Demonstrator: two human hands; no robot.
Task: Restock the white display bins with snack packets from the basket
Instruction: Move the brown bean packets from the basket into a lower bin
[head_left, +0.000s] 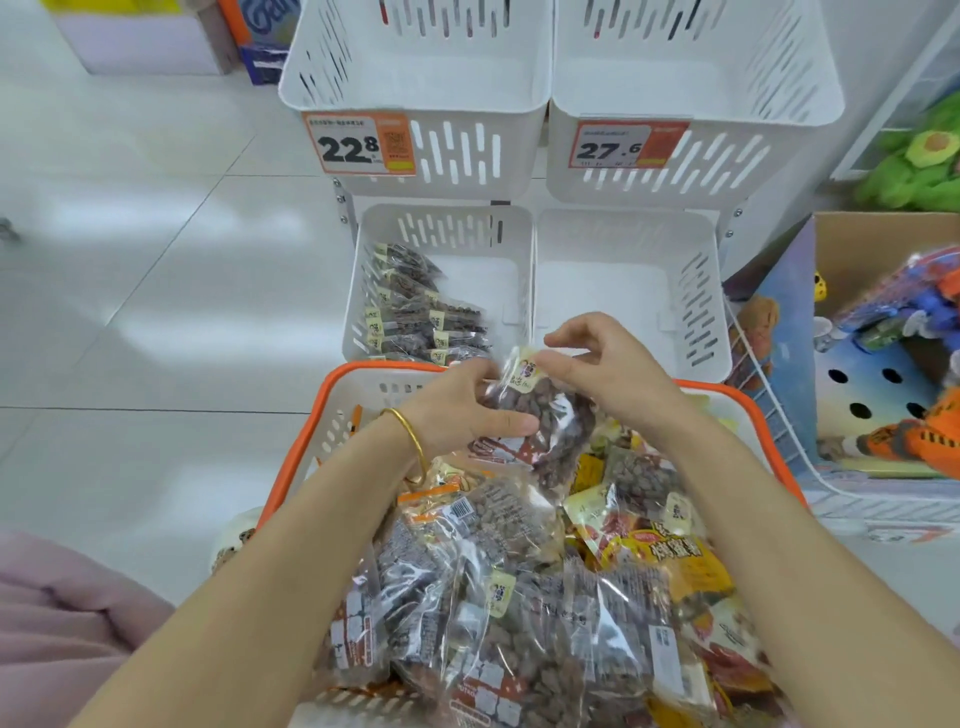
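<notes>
Two hands hold one nut packet (553, 415): left hand (465, 413) grips its belly, right hand (605, 364) pinches the top seam; I judge it light, slippery.

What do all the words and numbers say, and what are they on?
"22 8", the 8 small and raised: left tag on the upper left bin.
"27.6": right tag on the upper right bin.
Small print on both tags: too blurred to read.
Sticker on the held packet: too small to read.
Labels on packets in the basket: Chinese print, too blurred to read.
</notes>
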